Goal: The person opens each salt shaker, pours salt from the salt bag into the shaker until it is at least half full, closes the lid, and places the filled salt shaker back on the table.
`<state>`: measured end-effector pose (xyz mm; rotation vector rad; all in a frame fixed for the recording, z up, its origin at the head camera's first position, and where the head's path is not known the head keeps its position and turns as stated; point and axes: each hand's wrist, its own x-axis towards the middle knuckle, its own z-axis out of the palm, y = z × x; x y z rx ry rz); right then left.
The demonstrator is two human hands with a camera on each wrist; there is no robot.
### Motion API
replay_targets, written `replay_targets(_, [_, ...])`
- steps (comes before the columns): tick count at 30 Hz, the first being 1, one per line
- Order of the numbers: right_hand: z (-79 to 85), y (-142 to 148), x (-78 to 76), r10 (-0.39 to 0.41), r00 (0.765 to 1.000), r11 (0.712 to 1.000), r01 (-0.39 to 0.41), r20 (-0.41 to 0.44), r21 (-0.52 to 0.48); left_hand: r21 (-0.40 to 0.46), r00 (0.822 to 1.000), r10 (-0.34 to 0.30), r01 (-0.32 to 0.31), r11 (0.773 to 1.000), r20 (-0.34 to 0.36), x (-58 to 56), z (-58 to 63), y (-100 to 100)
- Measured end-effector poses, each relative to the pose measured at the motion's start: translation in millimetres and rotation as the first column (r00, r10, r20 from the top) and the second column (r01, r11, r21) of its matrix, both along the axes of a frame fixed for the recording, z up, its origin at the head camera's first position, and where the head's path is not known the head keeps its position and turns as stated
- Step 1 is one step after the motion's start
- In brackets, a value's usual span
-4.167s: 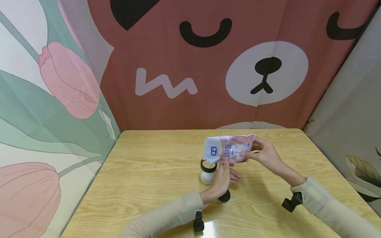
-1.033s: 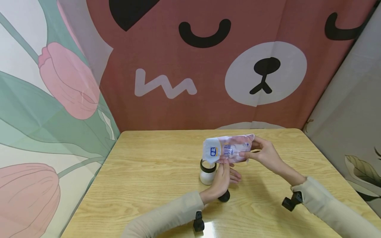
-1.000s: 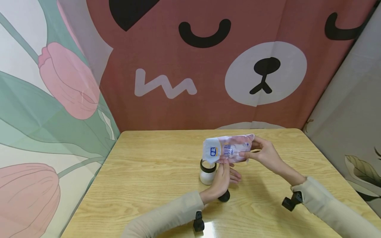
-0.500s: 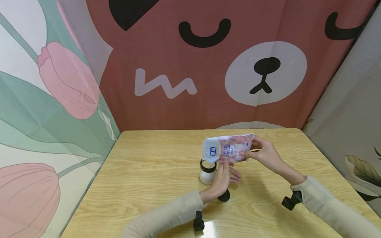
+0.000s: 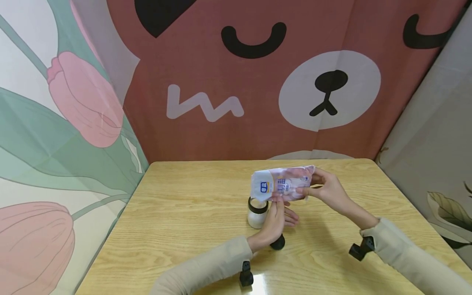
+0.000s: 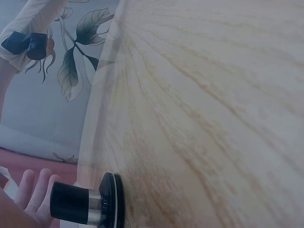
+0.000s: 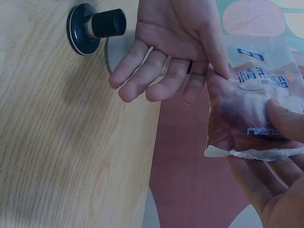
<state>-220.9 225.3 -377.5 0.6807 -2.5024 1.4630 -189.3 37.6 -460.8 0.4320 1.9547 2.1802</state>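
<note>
In the head view, my right hand point(image 5: 330, 196) pinches the right end of a printed salt bag point(image 5: 284, 184), thumb in front and fingers behind. The bag lies on its side in the air, its pale left end tipped over a small jar point(image 5: 257, 220). That jar has a black rim and looks white inside. My left hand point(image 5: 273, 223) props the bag's lower edge from below. In the right wrist view the left thumb touches the bag point(image 7: 259, 95), while the other fingers point(image 7: 135, 85) stay loosely extended beside the jar, which they partly hide.
A black disc-shaped piece with a silver neck and black knob point(image 6: 71, 203) stands on the wooden table point(image 5: 177, 229), near the left wrist. Behind the table hangs a printed curtain point(image 5: 206, 135). Each sleeve carries a small black camera mount point(image 5: 246, 275).
</note>
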Motion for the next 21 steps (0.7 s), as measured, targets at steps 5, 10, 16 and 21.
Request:
replay_targets(5, [0.1, 0.4, 0.2, 0.002, 1.0, 1.0, -0.002, -0.005, -0.001, 0.002, 1.0, 0.003, -0.003, 1.0, -0.005, -0.8, -1.5, 0.6])
replay_targets(10, [0.1, 0.4, 0.0, 0.003, 1.0, 1.0, -0.003, -0.001, -0.002, 0.0, 1.0, 0.008, -0.008, 1.0, 0.002, -0.7, -1.6, 1.1])
replay_targets(16, [-0.8, 1.3, -1.0, -0.008, 1.0, 1.0, 0.008, -0.006, 0.015, -0.004, 1.0, 0.013, -0.013, 1.0, 0.001, -0.4, -1.5, 0.8])
replay_targets(21, [-0.2, 1.2, -1.0, -0.009, 1.0, 1.0, 0.009, -0.019, 0.024, -0.004, 1.0, 0.018, -0.018, 1.0, 0.001, -0.3, -0.8, 1.0])
